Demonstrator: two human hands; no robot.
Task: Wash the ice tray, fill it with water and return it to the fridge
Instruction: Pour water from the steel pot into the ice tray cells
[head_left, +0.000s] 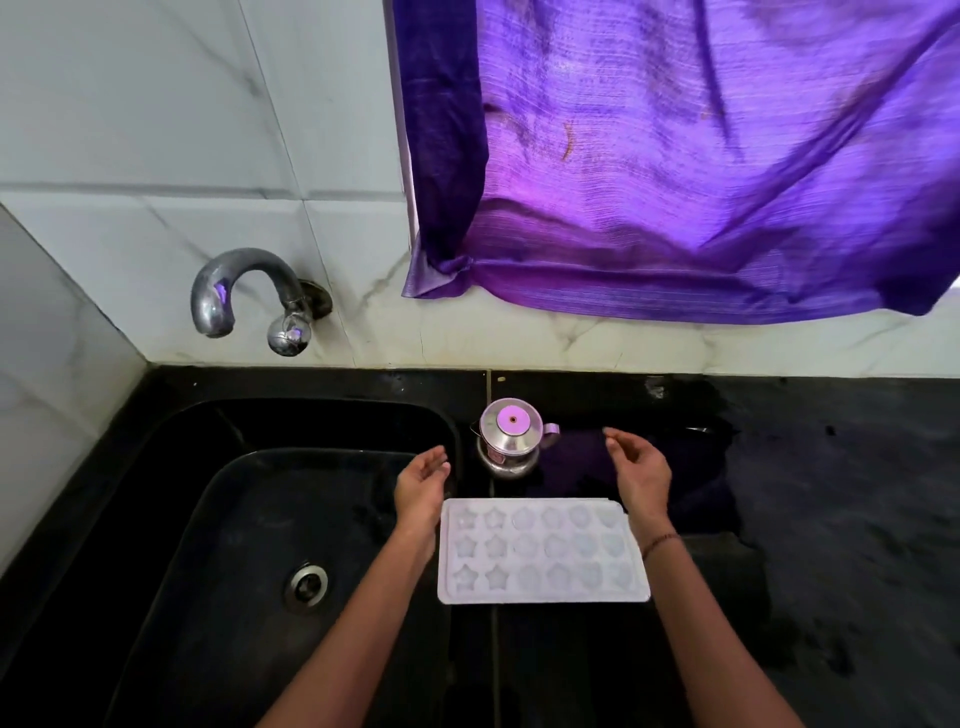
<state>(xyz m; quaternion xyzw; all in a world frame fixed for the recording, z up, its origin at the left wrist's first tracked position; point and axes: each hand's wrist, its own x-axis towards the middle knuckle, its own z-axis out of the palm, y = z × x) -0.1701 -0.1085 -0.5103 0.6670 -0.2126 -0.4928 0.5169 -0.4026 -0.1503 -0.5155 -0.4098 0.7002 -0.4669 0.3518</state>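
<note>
Both hands, left hand (422, 486) and right hand (638, 467), hover empty-fingered above ice tray (540, 552) at lower centre; likely light, flexible: grip short edges.

Daylight glows through the purple curtain (701, 156) in the upper right of the frame, casting violet glints on the steel tap (244, 291). The black sink (156, 519) and counter (831, 493) below are dim, and joints of the wall tiles (130, 104) bow toward the edges.

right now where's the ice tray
In the head view the ice tray lies flat on the black counter just right of the sink, in front of the steel can, between the left hand and right hand.
</note>
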